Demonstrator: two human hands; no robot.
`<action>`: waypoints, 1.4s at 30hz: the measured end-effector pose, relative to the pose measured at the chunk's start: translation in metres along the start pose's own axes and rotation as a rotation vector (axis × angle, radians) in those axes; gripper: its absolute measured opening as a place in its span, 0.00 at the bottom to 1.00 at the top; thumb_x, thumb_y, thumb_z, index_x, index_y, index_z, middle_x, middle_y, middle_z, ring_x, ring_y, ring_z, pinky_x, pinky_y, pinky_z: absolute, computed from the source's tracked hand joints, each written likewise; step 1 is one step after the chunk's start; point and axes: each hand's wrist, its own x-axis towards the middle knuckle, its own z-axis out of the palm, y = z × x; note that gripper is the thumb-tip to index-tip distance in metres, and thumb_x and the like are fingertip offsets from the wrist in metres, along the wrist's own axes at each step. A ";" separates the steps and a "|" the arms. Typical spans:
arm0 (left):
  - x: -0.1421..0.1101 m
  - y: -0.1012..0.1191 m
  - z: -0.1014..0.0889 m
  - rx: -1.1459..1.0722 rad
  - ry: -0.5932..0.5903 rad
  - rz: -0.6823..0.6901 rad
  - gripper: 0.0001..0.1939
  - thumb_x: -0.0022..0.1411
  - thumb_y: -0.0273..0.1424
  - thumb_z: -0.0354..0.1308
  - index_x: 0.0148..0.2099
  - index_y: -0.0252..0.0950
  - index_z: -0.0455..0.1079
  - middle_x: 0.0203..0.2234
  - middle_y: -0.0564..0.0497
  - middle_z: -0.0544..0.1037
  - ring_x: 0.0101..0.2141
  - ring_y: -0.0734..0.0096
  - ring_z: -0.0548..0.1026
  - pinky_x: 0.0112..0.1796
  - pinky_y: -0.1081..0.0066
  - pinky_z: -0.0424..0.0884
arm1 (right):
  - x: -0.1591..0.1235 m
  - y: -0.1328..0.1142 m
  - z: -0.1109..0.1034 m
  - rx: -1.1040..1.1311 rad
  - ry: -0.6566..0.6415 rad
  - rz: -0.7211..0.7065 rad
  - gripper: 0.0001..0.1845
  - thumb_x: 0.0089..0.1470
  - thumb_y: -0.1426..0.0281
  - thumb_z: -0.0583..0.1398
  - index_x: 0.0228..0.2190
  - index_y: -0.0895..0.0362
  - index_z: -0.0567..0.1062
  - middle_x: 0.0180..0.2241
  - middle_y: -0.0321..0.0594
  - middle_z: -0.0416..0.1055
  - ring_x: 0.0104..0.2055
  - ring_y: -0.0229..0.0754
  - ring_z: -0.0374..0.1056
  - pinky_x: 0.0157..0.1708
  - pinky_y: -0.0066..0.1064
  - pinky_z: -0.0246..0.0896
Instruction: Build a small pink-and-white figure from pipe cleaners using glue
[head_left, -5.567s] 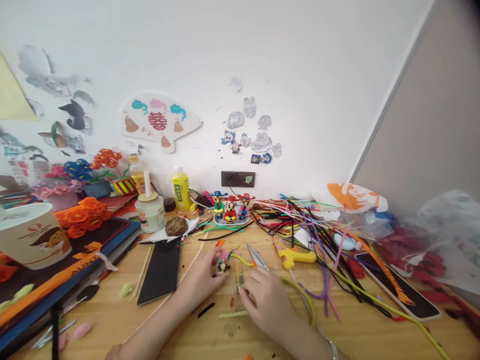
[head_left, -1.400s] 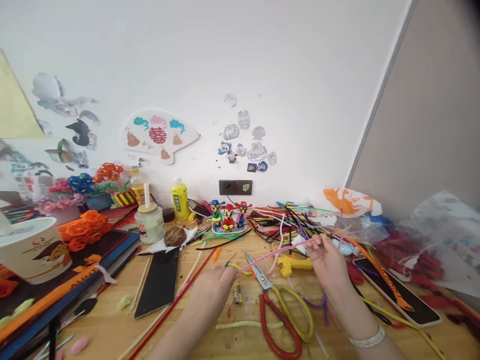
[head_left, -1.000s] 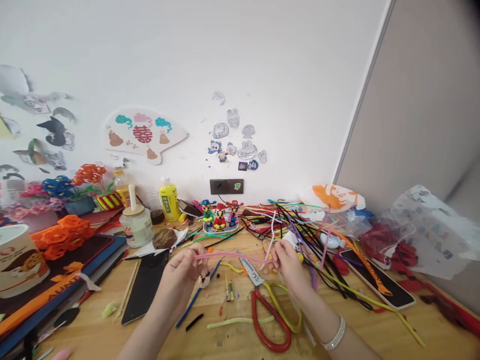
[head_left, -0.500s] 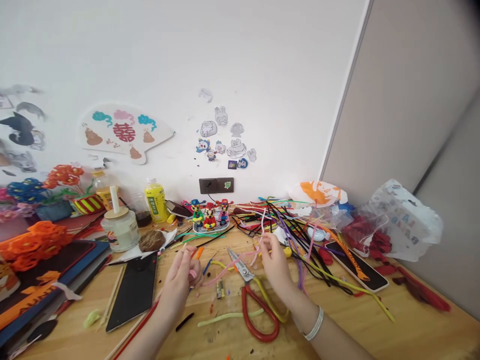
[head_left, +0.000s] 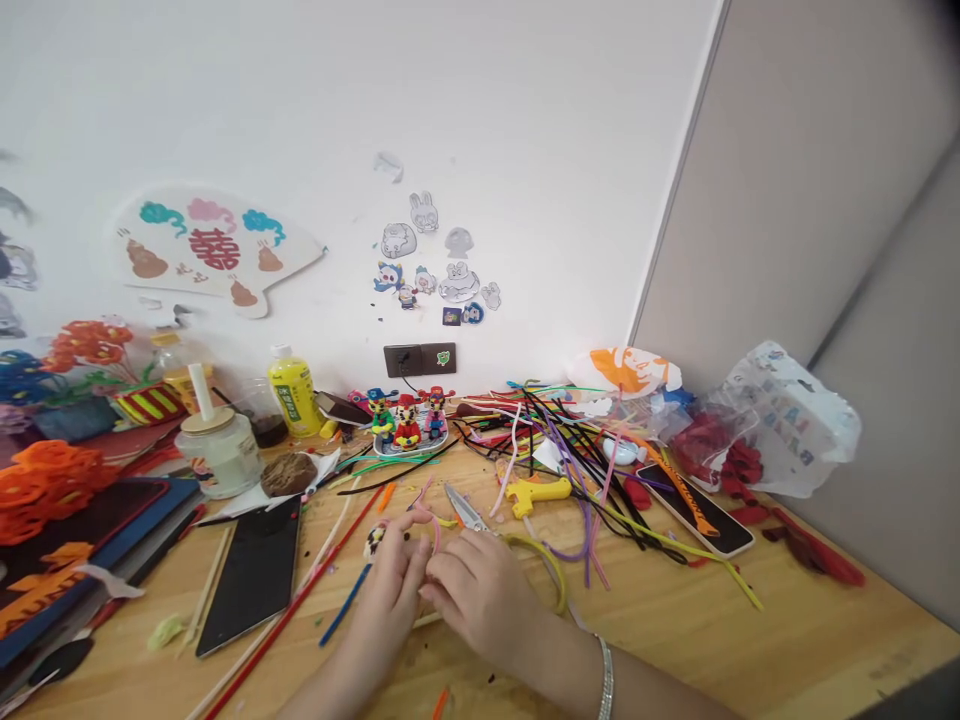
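Note:
My left hand (head_left: 390, 590) and my right hand (head_left: 480, 595) are close together low on the wooden table (head_left: 675, 620), fingers curled. Between them a pink pipe cleaner (head_left: 433, 525) bends in a loop, pinched by both hands. A small fuzzy figure (head_left: 373, 541) sits at my left fingertips; it touches them, but whether it is gripped I cannot tell. Scissors (head_left: 469, 512) with a yellow handle loop (head_left: 544, 560) lie just behind my right hand. A bracelet (head_left: 604, 680) is on my right wrist.
A heap of coloured pipe cleaners (head_left: 555, 440) and a yellow glue gun (head_left: 534, 492) lie behind the hands. A black phone (head_left: 251, 572) and a long red stick (head_left: 300, 595) are at left. Another phone (head_left: 697, 510) and plastic bags (head_left: 780, 420) are at right. Jar (head_left: 210, 450), yellow bottle (head_left: 292, 392) and figurines (head_left: 406, 422) line the wall.
My right hand drew a pink pipe cleaner from the heap; both hands came down together and bent it into a loop. The view has swung to the right.

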 end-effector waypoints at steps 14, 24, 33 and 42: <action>0.003 0.000 -0.006 0.008 0.029 0.110 0.13 0.61 0.37 0.45 0.43 0.36 0.62 0.27 0.52 0.70 0.29 0.71 0.70 0.32 0.70 0.68 | -0.004 -0.005 0.008 0.726 -0.087 0.491 0.10 0.56 0.68 0.49 0.26 0.56 0.64 0.24 0.34 0.63 0.27 0.36 0.60 0.28 0.27 0.55; 0.004 0.008 -0.009 0.485 0.091 0.581 0.10 0.59 0.28 0.49 0.39 0.35 0.71 0.34 0.43 0.73 0.36 0.66 0.71 0.38 0.68 0.69 | 0.000 0.002 0.005 0.826 0.040 0.572 0.11 0.58 0.64 0.47 0.29 0.56 0.64 0.27 0.36 0.63 0.31 0.38 0.61 0.33 0.29 0.58; 0.002 0.011 0.003 -0.095 -0.125 -0.045 0.16 0.54 0.41 0.53 0.32 0.33 0.72 0.24 0.49 0.75 0.25 0.70 0.72 0.29 0.70 0.70 | -0.003 0.014 0.006 0.019 0.094 0.088 0.11 0.58 0.75 0.46 0.34 0.58 0.67 0.38 0.46 0.65 0.42 0.44 0.58 0.42 0.40 0.57; 0.006 0.003 0.008 -0.412 -0.121 -0.286 0.16 0.45 0.42 0.61 0.26 0.32 0.70 0.22 0.51 0.75 0.25 0.72 0.72 0.31 0.71 0.69 | -0.003 0.033 0.012 0.007 0.038 0.014 0.08 0.58 0.69 0.49 0.33 0.58 0.66 0.30 0.41 0.68 0.34 0.42 0.63 0.35 0.34 0.60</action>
